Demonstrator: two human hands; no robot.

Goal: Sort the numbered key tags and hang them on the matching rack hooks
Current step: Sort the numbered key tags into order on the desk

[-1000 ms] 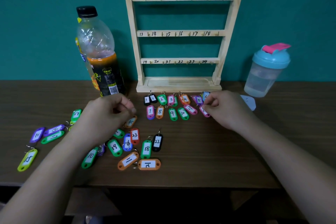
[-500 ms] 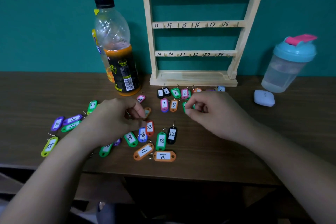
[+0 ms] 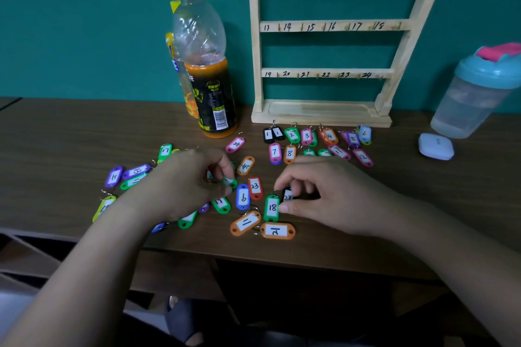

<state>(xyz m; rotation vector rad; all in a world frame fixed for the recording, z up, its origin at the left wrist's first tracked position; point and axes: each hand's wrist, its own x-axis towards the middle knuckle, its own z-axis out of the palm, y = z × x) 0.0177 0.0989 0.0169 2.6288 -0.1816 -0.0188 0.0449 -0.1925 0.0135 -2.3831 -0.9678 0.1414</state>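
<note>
Pinching a green tag (image 3: 229, 181) w/ curled fingertips: left hand (image 3: 183, 186). Right hand (image 3: 332, 197), fingers curled, grips black tag 22 (image 3: 287, 195); thumb beside green tag 18 (image 3: 272, 207).

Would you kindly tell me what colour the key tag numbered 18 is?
Green, with a white label: tag 18, clearest in the head view.

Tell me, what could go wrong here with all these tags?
The nearest orange tag lies near the front edge of the table, and the right hand, pinching the black tag, could sweep it off. The blue tag might read 6 or 9 and end on the wrong hook. The bottle stands near the left hand, which pinches a green tag; a reach toward the rack could tip it.
</note>
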